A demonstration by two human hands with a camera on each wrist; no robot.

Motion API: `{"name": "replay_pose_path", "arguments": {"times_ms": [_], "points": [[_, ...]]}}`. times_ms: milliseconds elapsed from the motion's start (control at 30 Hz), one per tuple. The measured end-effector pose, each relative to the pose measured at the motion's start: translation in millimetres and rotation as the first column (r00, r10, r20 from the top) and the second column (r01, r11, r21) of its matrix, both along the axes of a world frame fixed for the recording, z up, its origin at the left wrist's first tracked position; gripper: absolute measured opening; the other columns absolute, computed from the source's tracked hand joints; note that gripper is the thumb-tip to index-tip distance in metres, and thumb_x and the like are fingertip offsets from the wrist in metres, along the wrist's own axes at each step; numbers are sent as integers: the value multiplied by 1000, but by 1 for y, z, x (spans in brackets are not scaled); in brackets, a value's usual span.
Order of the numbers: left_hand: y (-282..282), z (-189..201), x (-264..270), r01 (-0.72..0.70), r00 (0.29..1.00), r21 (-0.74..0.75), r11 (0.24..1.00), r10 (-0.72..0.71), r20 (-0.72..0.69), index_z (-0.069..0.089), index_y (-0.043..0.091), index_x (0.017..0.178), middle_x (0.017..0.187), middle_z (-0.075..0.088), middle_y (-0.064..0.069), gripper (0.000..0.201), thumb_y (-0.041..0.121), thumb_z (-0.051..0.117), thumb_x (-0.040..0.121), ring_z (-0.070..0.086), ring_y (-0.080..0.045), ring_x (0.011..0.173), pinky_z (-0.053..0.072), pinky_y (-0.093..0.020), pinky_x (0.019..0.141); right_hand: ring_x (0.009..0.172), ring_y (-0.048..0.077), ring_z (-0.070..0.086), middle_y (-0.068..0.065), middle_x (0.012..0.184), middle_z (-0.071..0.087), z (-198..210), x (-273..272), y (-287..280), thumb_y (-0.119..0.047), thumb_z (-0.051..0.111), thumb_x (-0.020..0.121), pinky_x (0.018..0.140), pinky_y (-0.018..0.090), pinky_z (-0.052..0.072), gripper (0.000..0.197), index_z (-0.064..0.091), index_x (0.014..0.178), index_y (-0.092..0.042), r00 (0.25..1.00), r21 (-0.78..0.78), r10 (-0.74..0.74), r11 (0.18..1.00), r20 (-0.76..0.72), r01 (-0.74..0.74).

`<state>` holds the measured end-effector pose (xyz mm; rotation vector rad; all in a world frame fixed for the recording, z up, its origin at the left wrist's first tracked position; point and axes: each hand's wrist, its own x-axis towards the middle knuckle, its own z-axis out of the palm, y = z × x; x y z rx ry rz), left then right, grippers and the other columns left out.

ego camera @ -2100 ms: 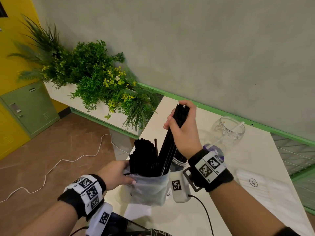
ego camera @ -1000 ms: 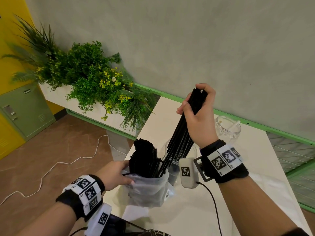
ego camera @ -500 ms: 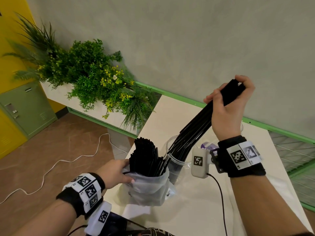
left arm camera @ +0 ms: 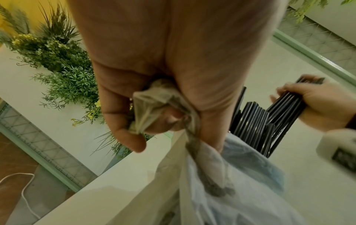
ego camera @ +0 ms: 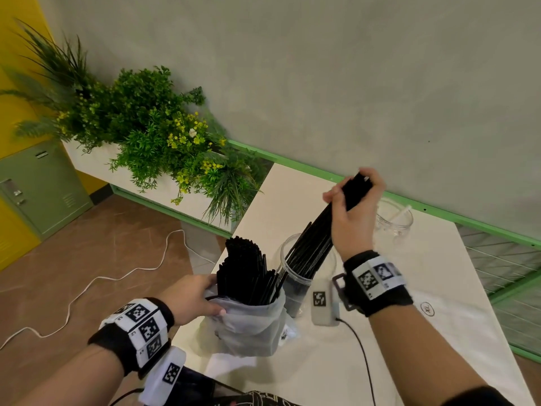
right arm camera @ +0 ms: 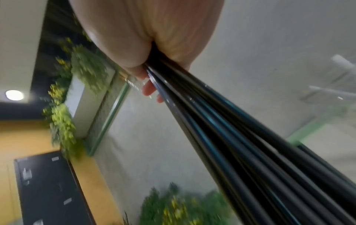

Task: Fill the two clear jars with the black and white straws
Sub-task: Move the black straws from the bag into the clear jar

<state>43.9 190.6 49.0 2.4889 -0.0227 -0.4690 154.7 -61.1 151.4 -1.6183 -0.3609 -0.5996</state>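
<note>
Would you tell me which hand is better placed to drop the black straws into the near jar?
Right. The right hand grips the black straws, their lower ends already inside the near jar; the left hand holds the plastic bag.

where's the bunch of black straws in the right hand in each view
Head: bunch of black straws, centre right, slanting down into the near clear jar.
Left wrist: right edge.
Right wrist: centre to lower right.
Shared landmark: the right hand gripping them.

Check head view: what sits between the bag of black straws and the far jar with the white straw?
The near clear jar, with the right hand lowering a bundle of black straws into it, shown in head view.
</note>
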Motion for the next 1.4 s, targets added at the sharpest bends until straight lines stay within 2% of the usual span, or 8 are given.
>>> {"name": "replay_pose_path", "arguments": {"times_ms": [233, 433, 633, 833, 967, 1067, 1200, 1400], "points": [[0, 0, -1, -5, 1000, 46, 999, 6, -14, 53, 26, 127, 119, 63, 4, 54, 37, 72, 77, 58, -12, 106, 36, -18, 73, 93, 8, 62, -8, 100, 61, -76, -11, 11, -7, 57, 94, 90, 28, 48, 48, 34, 129, -29, 978, -60, -15, 998, -208, 3], [1, -2, -3, -5, 1000, 66, 998, 6, -9, 54, 23, 126, 118, 64, 3, 53, 38, 72, 78, 58, -14, 106, 40, -20, 75, 95, -1, 60, -11, 98, 63, -92, -7, -1, -5, 64, 87, 90, 22, 47, 31, 50, 110, -21, 950, -146, -24, 989, -312, -23], [3, -4, -1, -10, 1000, 50, 999, 11, -9, 56, 25, 124, 112, 65, 4, 52, 39, 73, 76, 59, -13, 101, 43, -22, 75, 101, 0, 59, -7, 108, 64, -96, -6, -15, -10, 51, 97, 90, 14, 44, 21, 53, 117, -16, 961, -286, -35, 957, -273, -46], [3, -4, -1, -12, 1000, 41, 999, 13, -16, 54, 26, 126, 119, 63, 4, 55, 40, 72, 76, 58, -13, 104, 44, -22, 80, 127, 16, 44, 2, 131, 55, -104, -15, -35, -45, 35, 96, 109, 32, 35, 49, 53, 130, -14, 992, -687, 33, 719, -120, -107], [3, -4, -1, -1, 1000, 56, 998, 2, -21, 54, 24, 128, 120, 63, 3, 57, 42, 71, 76, 58, -13, 106, 47, -25, 84, 142, 19, 26, 4, 147, 42, -106, 2, -37, -39, 42, 96, 116, 39, 23, 52, 40, 141, -13, 994, -835, 95, 550, 62, -1], [1, -2, -1, 11, 1000, 72, 997, -9, -18, 54, 23, 128, 120, 63, 3, 56, 41, 71, 78, 58, -13, 107, 42, -21, 78, 139, 22, 30, 3, 146, 42, -94, 25, -36, -44, 47, 95, 115, 39, 25, 54, 41, 140, -16, 996, -860, 51, 508, 76, 40], [1, 0, -2, 12, 1000, 76, 997, -11, -15, 54, 24, 128, 118, 64, 4, 55, 40, 71, 78, 58, -12, 105, 37, -18, 74, 131, 17, 36, -2, 143, 43, -85, 35, -31, -48, 50, 95, 107, 30, 30, 51, 42, 140, -26, 988, -877, 77, 455, -131, -152], [1, 4, -3, 17, 1000, 73, 997, -15, -23, 54, 25, 126, 117, 64, 4, 52, 38, 71, 78, 57, -10, 99, 38, -19, 73, 91, 21, 49, -2, 96, 62, -99, 40, -22, -35, 60, 92, 79, 38, 47, 20, 67, 96, -17, 999, -900, 47, 436, 9, -12]]}}
